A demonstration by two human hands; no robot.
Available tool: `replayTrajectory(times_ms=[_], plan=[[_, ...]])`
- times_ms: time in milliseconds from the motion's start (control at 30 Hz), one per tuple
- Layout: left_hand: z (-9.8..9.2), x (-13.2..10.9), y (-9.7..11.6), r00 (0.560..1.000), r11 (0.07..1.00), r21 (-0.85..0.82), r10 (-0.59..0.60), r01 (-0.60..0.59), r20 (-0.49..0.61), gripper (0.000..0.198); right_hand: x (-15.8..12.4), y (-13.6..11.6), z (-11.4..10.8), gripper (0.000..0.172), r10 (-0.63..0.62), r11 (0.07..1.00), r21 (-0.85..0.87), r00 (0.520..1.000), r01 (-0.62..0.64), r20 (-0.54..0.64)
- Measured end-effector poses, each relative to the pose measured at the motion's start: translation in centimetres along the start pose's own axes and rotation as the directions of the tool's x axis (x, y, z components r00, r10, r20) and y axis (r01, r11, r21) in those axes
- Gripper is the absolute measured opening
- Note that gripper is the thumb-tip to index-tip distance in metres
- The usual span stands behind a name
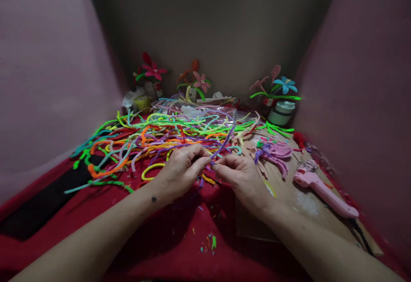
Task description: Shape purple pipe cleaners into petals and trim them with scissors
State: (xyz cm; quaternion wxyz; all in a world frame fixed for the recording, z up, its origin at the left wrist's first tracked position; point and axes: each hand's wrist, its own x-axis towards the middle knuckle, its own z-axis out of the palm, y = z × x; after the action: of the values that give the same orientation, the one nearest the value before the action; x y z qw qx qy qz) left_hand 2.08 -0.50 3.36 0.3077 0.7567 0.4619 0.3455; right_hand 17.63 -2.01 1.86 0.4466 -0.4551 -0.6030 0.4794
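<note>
Two hands, one left hand (181,170) and one right hand (245,179), sit at the clock's centre with one purple stem (228,137) between them. Flower arrangements number three: one at eleven (154,72), one at twelve (201,82), one between one and two (285,85). There is one yellow tub (142,103) at ten, one pale jar (282,113) at two, one pink glue gun (324,190) between three and four, one cardboard sheet (253,227) around four, and one black strip (41,200) between eight and nine. Loose stems (180,130) form one heap from ten to twelve (dozens, too tangled for an exact count).
</note>
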Motion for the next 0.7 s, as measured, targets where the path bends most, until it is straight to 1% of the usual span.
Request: replayTrajectory(times_ms=[33, 67, 100, 133, 167, 200, 233, 267, 300, 333, 367, 433, 500, 567, 633, 700], plan=[[-0.08, 0.02, -0.01, 1.0, 1.0, 0.002, -0.002, 0.002, 0.016, 0.019, -0.06, 0.08, 0.02, 0.019, -0.051, 0.996, -0.072, 0.999, 0.051, -0.006], [-0.17, 0.04, 0.0, 1.0, 1.0, 0.009, -0.002, 0.002, 0.028, 0.019, -0.14, 0.16, 0.03, 0.019, -0.142, 0.977, -0.165, 0.99, 0.137, -0.02], [-0.24, 0.06, 0.04, 0.999, 1.0, 0.023, -0.001, 0.0, 0.035, 0.02, -0.24, 0.23, 0.03, 0.018, -0.269, 0.929, -0.271, 0.963, 0.251, -0.03], [-0.3, 0.07, 0.1, 0.999, 0.999, 0.047, 0.005, -0.007, 0.038, 0.02, -0.34, 0.29, 0.03, 0.018, -0.412, 0.848, -0.377, 0.911, 0.372, -0.028], [-0.33, 0.08, 0.19, 0.999, 0.997, 0.079, 0.015, -0.018, 0.039, 0.02, -0.42, 0.33, 0.02, 0.018, -0.539, 0.745, -0.471, 0.842, 0.473, -0.008], [-0.35, 0.07, 0.3, 0.999, 0.993, 0.114, 0.029, -0.034, 0.045, 0.02, -0.47, 0.36, -0.01, 0.021, -0.634, 0.639, -0.546, 0.773, 0.541, 0.023], [-0.34, 0.06, 0.41, 0.998, 0.988, 0.145, 0.044, -0.051, 0.053, 0.019, -0.48, 0.38, -0.05, 0.023, -0.686, 0.554, -0.602, 0.725, 0.575, 0.062], [-0.32, 0.05, 0.51, 0.997, 0.984, 0.168, 0.054, -0.063, 0.062, 0.019, -0.44, 0.39, -0.12, 0.025, -0.702, 0.497, -0.644, 0.706, 0.581, 0.095], [-0.3, 0.03, 0.59, 0.996, 0.982, 0.179, 0.057, -0.068, 0.067, 0.019, -0.37, 0.39, -0.19, 0.024, -0.694, 0.468, -0.679, 0.711, 0.565, 0.114], [-0.27, 0.01, 0.64, 0.996, 0.982, 0.177, 0.055, -0.067, 0.072, 0.018, -0.28, 0.37, -0.29, 0.023, -0.67, 0.462, -0.704, 0.732, 0.54, 0.122], [-0.25, -0.01, 0.66, 0.996, 0.984, 0.166, 0.047, -0.058, 0.071, 0.018, -0.17, 0.35, -0.38, 0.021, -0.634, 0.479, -0.712, 0.763, 0.513, 0.123], [-0.21, -0.05, 0.63, 0.997, 0.99, 0.134, 0.027, -0.035, 0.066, 0.018, 0.03, 0.25, -0.57, 0.02, -0.543, 0.574, -0.678, 0.833, 0.46, 0.106], [-0.19, -0.06, 0.56, 0.998, 0.994, 0.103, 0.013, -0.02, 0.069, 0.018, 0.16, 0.09, -0.7, 0.017, -0.436, 0.703, -0.589, 0.896, 0.398, 0.085], [-0.21, -0.03, 0.54, 0.997, 0.998, 0.062, -0.005, 0.0, 0.083, 0.018, 0.2, -0.12, -0.75, 0.016, -0.305, 0.82, -0.483, 0.948, 0.307, 0.086], [-0.29, 0.05, 0.62, 0.995, 1.0, 0.005, -0.021, 0.021, 0.099, 0.017, 0.19, -0.34, -0.76, 0.017, -0.171, 0.907, -0.372, 0.981, 0.195, 0.095], [-0.42, 0.16, 0.77, 0.995, 0.998, -0.044, -0.037, 0.041, 0.095, 0.014, 0.16, -0.51, -0.74, 0.019, -0.071, 0.962, -0.256, 0.993, 0.093, 0.094]])
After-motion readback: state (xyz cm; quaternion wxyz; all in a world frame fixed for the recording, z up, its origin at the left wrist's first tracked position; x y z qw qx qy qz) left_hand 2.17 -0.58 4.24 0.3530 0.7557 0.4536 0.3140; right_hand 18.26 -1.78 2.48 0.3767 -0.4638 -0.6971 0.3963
